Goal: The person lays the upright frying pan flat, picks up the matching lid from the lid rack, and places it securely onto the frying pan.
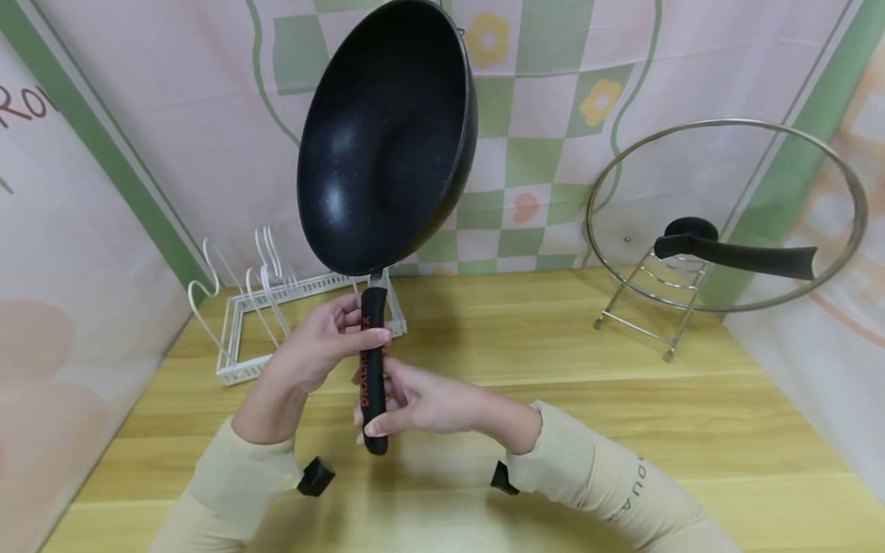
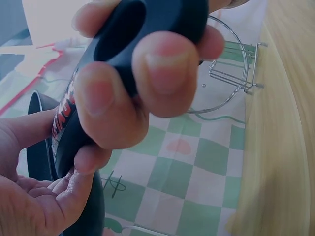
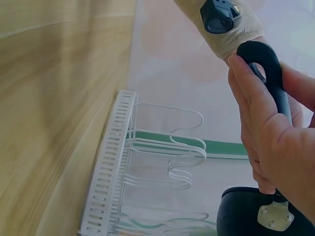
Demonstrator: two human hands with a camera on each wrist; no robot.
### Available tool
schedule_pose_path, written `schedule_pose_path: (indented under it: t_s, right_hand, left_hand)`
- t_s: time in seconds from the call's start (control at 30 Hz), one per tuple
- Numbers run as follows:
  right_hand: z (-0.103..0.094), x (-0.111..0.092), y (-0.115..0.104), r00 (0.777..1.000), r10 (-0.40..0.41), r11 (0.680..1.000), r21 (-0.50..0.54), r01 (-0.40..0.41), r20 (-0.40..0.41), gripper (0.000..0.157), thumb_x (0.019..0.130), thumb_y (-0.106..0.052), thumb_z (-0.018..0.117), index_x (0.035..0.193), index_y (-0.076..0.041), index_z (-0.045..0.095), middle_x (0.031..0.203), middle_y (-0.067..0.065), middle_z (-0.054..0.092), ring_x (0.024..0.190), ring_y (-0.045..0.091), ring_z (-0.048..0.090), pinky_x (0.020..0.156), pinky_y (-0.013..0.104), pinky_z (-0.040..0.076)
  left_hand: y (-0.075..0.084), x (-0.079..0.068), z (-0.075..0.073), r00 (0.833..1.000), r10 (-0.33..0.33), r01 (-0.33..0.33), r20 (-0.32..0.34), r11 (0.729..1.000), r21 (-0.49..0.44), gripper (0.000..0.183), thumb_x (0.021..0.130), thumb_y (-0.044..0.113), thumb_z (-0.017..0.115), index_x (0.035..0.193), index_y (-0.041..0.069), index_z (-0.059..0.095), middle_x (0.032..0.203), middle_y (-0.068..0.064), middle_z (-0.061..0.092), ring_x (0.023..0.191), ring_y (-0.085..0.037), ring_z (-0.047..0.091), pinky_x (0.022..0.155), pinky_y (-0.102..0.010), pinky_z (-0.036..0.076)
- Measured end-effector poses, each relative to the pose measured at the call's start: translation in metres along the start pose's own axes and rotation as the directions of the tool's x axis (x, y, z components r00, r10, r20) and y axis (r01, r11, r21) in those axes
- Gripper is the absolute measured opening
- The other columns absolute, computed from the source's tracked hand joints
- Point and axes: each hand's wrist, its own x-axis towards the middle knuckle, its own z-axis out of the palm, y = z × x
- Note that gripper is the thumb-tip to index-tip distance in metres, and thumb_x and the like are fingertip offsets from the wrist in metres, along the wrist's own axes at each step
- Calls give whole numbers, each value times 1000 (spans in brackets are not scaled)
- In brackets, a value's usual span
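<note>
A black wok (image 1: 394, 138) is held up above the table, tilted so its dark inside faces me. Its black handle (image 1: 374, 369) with red lettering points down toward me. My left hand (image 1: 321, 338) grips the upper part of the handle, thumb across the front. Lower down, my right hand (image 1: 425, 399) holds the handle close to its end, with the thumb lying over it. The wok's outer wall (image 3: 234, 211) and the metal bracket of the handle (image 3: 275, 216) show in the right wrist view.
A white wire rack (image 1: 242, 369) stands on the wooden table (image 1: 553, 346) at the left, behind my left hand. To the right, a glass lid (image 1: 860, 207) with a black handle leans upright on a small metal stand (image 1: 643, 330). A patterned cloth (image 1: 539, 100) hangs behind.
</note>
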Motion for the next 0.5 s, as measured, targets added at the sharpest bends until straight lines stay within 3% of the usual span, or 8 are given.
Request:
schedule_pose_path:
  t_s: [0.17,0.5]
  right_hand:
    - [0,-2,0,1000,-8,1000,-19,8,-3,65,96,16,55,148,5,17,111,22,61,104,33,70,93,40,56]
    - [0,-6,1,1000,-19,999,-41,19,-17,80,96,15,54,157,1,4,110,22,63,103,29,70,93,38,56]
  left_hand:
    - [1,2,4,1000,6,-6,4,1000,25,32,90,-7,67,117,-15,51,94,-8,67,83,-15,64,76,-27,56]
    - [-1,7,10,1000,4,-5,13,998,55,23,93,-4,68,111,-8,55,93,-8,68,82,-17,62,77,-28,53]
